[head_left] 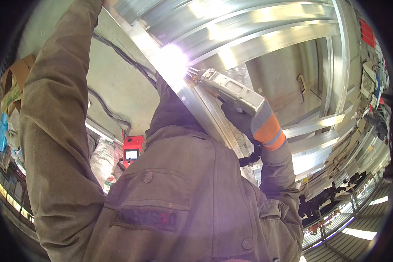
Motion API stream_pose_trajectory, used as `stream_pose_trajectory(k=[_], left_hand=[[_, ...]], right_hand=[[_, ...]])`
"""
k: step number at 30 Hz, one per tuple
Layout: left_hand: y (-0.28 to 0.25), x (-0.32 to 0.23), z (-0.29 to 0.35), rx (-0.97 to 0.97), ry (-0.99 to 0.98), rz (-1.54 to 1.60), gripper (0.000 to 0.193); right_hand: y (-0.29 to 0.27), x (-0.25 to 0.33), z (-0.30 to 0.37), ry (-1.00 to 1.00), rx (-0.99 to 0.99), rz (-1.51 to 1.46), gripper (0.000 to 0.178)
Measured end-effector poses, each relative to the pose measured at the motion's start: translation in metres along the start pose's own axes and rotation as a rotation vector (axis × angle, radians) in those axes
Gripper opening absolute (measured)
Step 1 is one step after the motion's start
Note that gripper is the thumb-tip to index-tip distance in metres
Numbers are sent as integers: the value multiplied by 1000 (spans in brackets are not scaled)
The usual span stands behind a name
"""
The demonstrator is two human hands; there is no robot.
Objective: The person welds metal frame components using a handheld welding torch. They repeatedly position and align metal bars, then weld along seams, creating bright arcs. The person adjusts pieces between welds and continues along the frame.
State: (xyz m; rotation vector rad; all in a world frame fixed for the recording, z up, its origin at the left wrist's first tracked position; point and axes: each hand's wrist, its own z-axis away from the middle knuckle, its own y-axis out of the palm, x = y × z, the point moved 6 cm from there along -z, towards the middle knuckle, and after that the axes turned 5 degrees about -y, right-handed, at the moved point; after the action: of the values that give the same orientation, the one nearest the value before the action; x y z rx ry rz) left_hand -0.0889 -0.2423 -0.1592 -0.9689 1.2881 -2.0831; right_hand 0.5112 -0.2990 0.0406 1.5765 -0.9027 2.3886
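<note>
My right hand (244,121), in a dark glove with a grey and orange cuff, is closed around a silver handheld welding gun (233,91). The gun's narrow nozzle (193,71) points at the edge of a bright metal frame, where a white-violet glare hides the contact spot. The frame's long side rail (139,40) runs diagonally in front of my body. Several shiny slats (266,41) join it from the right. My left arm (59,87) stretches up past the top edge of the picture, so its hand is out of sight.
Dark cables (118,54) trail over the pale floor (118,83) on the left. A red device with a small screen (132,150) stands beside my body, near a whitish bag (105,159). Cardboard (19,72) lies at far left. More metal bars (314,124) lie right; a red item (367,32) sits beyond.
</note>
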Motion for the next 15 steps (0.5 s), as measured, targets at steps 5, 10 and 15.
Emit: stream_pose_trajectory(k=[5,10,15], left_hand=[[-2,-5,-5,6,23,-27,56],[-5,-8,-9,10,43,-53,54],[-7,-13,-11,18,65,-74,52]], right_hand=[[-1,0,3,90,32,-27,37],[3,5,4,137,68,52,40],[2,12,-1,172,82,34,40]])
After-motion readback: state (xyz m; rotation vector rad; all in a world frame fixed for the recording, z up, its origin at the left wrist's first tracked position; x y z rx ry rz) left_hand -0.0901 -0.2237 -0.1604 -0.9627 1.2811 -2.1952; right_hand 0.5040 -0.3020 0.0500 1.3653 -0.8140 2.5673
